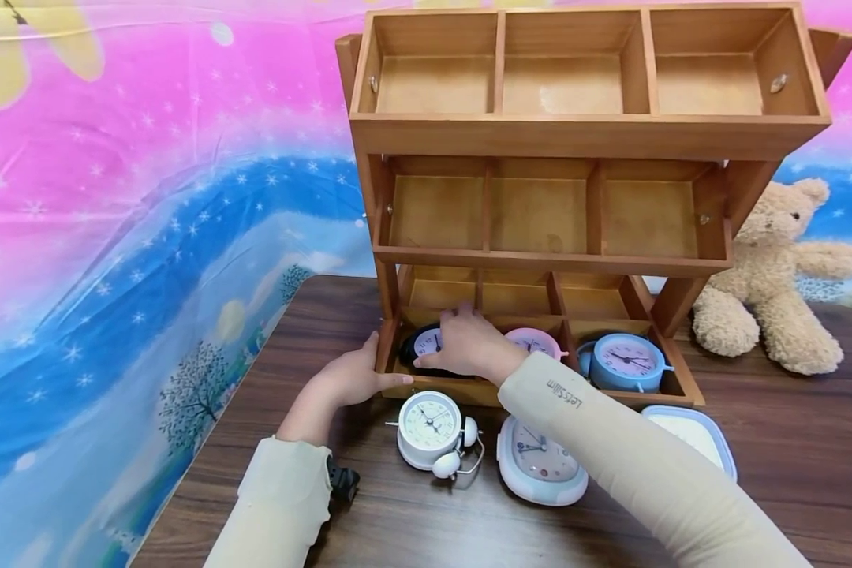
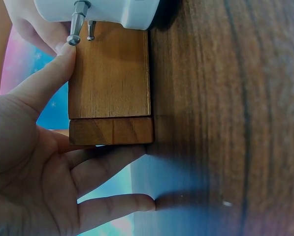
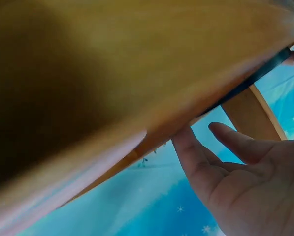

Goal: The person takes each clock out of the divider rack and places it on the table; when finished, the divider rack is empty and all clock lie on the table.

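Note:
In the head view my right hand (image 1: 468, 343) reaches into the lowest left compartment and grips a black-rimmed clock (image 1: 426, 341), covering its right part. The right wrist view has its fingers (image 3: 188, 152) at the wooden edge by the clock's dark rim (image 3: 250, 78). My left hand (image 1: 351, 372) rests against the lower left corner of the wooden shelf (image 1: 539, 136), thumb on the front board and fingers spread fairly straight along the side. Just in front lies a white twin-bell alarm clock (image 1: 429, 426), face up.
A pink clock (image 1: 536, 341) and a blue clock (image 1: 626, 361) sit in the other bottom compartments. On the table lie a white rounded-square clock (image 1: 543, 465) and a white, blue-edged object (image 1: 692, 434) partly behind my right sleeve. A teddy bear (image 1: 767, 276) sits right of the shelf.

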A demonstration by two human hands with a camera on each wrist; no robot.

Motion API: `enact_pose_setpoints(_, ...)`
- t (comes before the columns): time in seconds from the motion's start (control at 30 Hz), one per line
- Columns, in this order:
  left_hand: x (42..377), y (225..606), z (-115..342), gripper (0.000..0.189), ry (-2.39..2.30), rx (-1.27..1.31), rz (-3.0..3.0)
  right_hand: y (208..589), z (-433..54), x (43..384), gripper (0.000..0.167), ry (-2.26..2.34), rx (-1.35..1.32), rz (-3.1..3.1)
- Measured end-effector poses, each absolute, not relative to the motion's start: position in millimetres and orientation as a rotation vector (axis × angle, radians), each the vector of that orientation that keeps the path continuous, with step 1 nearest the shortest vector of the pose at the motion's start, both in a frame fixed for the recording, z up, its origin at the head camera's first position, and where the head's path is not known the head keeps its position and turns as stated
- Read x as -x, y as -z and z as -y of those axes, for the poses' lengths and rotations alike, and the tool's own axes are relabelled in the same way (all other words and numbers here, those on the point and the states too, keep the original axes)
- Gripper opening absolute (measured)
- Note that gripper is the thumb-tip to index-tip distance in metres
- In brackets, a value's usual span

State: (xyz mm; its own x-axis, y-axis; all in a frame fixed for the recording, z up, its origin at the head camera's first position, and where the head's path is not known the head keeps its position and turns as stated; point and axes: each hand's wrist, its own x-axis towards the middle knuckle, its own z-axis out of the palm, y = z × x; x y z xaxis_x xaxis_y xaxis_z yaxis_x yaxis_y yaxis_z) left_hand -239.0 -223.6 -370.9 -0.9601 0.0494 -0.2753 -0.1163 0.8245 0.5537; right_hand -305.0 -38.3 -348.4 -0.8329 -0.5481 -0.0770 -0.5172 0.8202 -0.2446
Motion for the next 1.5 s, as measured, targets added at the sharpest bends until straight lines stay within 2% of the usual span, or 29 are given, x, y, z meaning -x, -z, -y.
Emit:
enact_pose_setpoints(0.13,239.5,371.4,222.2,0.102,-0.840,0.031,-2.737,352.3,40.2,305.5,0.100,0.341,0.868,-2.851)
enact_pose_setpoints(0.37,240.2,370.2,221.5,0.102,-0.849,0.024,-2.741,352.3,41.9,304.8,0.087,0.277,0.906,-2.839)
enact_pose_setpoints(0.57,240.0,369.6,221.6,0.102,-0.860,0.011,-2.742,351.2,42.2,304.7,0.083,0.263,0.914,-2.847)
enact_pose_setpoints(1.5,238.7,370.8,224.4,0.102,-0.847,0.067,-2.722,334.7,38.3,311.6,0.075,0.389,0.877,-2.856)
